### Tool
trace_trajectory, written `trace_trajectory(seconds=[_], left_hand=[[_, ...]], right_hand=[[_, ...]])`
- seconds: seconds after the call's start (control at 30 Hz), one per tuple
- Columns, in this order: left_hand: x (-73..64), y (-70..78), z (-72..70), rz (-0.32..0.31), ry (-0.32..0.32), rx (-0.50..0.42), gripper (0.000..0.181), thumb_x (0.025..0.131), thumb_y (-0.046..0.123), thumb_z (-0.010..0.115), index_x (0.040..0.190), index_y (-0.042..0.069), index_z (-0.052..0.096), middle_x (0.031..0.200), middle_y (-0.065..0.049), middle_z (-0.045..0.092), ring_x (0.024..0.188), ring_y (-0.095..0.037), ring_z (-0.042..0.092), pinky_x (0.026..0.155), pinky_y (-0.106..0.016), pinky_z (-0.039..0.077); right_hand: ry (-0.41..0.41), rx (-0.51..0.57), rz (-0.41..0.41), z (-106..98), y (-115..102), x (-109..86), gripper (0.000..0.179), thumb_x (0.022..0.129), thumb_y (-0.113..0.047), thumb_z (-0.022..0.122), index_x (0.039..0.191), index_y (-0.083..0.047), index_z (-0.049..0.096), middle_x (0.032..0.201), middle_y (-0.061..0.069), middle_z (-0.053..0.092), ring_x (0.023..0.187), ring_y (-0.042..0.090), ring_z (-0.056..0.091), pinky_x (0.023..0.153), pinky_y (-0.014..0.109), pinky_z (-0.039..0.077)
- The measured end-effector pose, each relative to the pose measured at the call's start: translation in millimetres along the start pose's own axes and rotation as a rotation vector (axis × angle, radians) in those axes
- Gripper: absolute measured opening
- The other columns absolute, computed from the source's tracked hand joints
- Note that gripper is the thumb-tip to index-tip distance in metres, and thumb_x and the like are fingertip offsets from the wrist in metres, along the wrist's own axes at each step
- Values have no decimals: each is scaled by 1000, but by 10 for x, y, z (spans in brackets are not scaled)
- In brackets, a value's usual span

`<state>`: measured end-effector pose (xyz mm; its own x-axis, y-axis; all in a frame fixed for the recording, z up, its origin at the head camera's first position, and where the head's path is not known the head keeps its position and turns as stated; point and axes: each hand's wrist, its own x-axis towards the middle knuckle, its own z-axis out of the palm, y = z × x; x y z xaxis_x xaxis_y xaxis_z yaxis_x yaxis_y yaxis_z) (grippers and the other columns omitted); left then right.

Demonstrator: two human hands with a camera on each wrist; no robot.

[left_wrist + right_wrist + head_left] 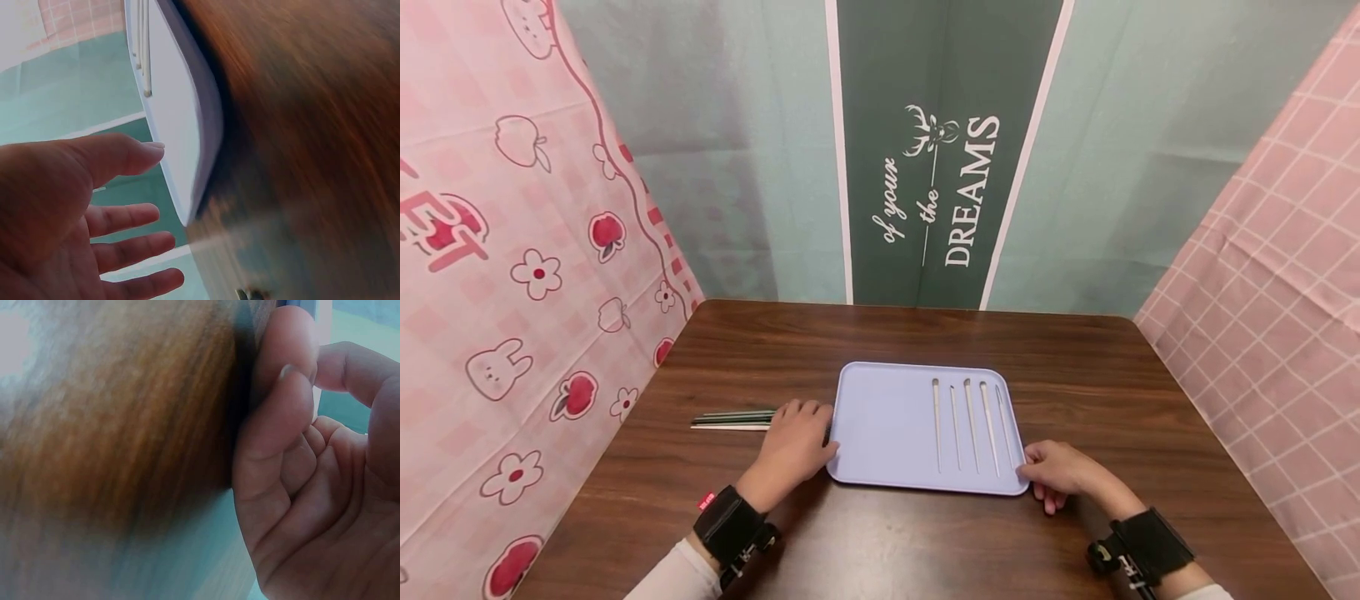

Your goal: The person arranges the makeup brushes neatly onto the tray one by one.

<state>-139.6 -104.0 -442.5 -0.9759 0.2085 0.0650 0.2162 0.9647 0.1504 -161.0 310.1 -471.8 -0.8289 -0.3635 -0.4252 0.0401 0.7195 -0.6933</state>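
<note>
Sticks (730,421), thin, green + pale, lie on surface (880,546) L of tray (883,425), long axis running L–R, R part hidden by L hand (793,437), the nearer one. L hand's wide, fingers approx. straight, thumb just beside tray's L rim; contact w/ sticks or tray unclear. Tray sits btwn hands, long axis also L–R, w/ 5 slim brush-like tools (972,425) in R half. R hand (1060,471) pinches tray's near R corner
</note>
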Motion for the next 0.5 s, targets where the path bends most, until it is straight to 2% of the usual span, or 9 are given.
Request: trace_trajectory(seconds=[0.17,0.5], left_hand=[[-87,-150,-23,8,29,-12,46,86,31,79,121,4,67,119,-17,66,117,-40,57,104,-57,41],[-238,-456,-39,-25,34,-4,52,86,31,79,126,1,65,121,-18,65,116,-39,57,98,-56,45]], right_hand=[[2,1,-1,9,-1,1,23,94,-13,62,74,-7,52,60,4,60,43,10,60,43,26,49],[-3,6,1,6,-4,-10,23,94,-13,62,75,-7,52,60,5,60,43,10,60,43,26,49]])
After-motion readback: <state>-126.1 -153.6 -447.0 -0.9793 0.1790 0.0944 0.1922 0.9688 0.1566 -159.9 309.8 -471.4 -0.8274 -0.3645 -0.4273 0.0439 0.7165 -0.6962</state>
